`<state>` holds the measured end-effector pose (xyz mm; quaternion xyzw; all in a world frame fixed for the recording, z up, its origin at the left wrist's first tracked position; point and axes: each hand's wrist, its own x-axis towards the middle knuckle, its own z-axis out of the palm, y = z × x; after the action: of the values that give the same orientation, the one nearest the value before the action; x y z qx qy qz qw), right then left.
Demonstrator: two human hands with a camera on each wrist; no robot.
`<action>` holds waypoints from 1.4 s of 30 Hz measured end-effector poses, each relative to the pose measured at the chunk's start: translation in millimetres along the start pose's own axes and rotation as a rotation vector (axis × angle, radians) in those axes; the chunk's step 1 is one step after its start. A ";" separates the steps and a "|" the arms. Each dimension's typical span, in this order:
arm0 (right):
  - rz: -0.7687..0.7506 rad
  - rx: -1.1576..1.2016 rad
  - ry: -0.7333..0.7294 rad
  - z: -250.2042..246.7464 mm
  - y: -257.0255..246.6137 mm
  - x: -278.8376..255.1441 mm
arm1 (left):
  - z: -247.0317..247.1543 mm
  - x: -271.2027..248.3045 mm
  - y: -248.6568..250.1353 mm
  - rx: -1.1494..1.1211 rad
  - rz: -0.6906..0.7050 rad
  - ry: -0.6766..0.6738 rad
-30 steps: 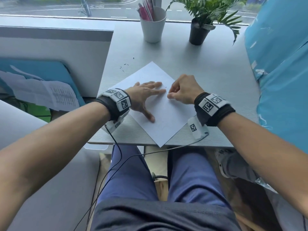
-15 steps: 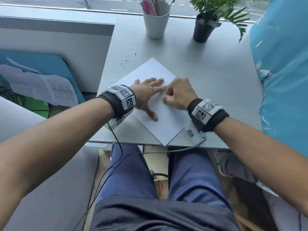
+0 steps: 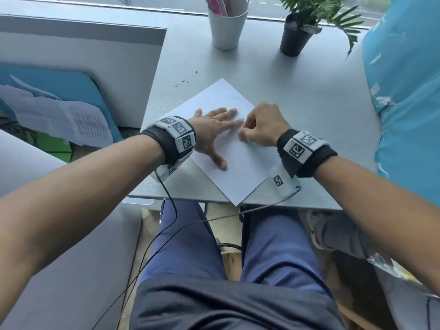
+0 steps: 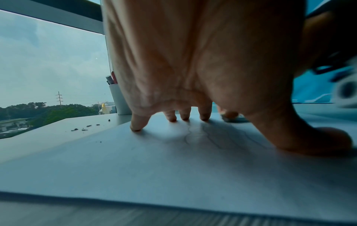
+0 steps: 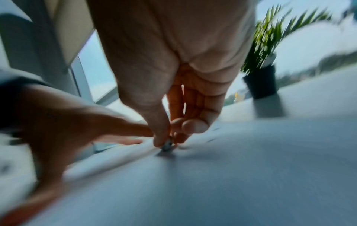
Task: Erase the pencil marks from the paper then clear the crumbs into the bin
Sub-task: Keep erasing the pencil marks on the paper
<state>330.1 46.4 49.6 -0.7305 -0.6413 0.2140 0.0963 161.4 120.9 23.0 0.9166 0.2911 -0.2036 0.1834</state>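
A white sheet of paper (image 3: 240, 167) lies turned like a diamond on the grey desk (image 3: 297, 91), one corner over the near edge. My left hand (image 3: 214, 129) lies flat on the sheet with fingers spread, pressing it down; faint pencil lines (image 4: 210, 137) show under the palm. My right hand (image 3: 259, 127) is curled just right of the left fingertips and pinches a small eraser (image 5: 167, 145) whose tip touches the paper. Dark crumbs (image 3: 182, 84) lie on the desk beyond the sheet's far-left edge, and also show as crumbs (image 4: 85, 128) in the left wrist view.
A white cup of pens (image 3: 227, 25) and a potted plant (image 3: 297, 34) stand at the back of the desk. A blue surface (image 3: 404, 103) borders the right side. Printed sheets (image 3: 78, 120) lie on a blue board to the left. No bin shows.
My right hand has moved back and forth on the paper, first toward me and left, now slightly further away. The left hand stays pressed flat. The head view has tipped down a little.
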 end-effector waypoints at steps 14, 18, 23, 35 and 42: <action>-0.003 0.037 -0.002 -6.1 26.4 2.9 | 10.3 -5.9 10.5 -0.040 -0.026 0.072; -0.002 0.132 0.049 -9.2 17.7 12.7 | 9.3 -7.8 11.3 -0.057 -0.038 0.090; -0.003 0.099 0.107 2.5 6.2 8.2 | 11.8 -10.6 9.0 -0.047 -0.102 0.057; -0.130 0.009 -0.060 17.3 -14.8 -15.3 | 13.4 -9.0 7.6 -0.046 -0.106 0.032; -0.002 0.042 0.063 -5.2 0.7 9.2 | 11.0 -10.9 9.4 -0.058 -0.107 0.021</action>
<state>333.8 56.0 52.2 -0.7341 -0.6340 0.2044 0.1321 156.0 103.7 21.0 0.8962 0.3473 -0.1951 0.1955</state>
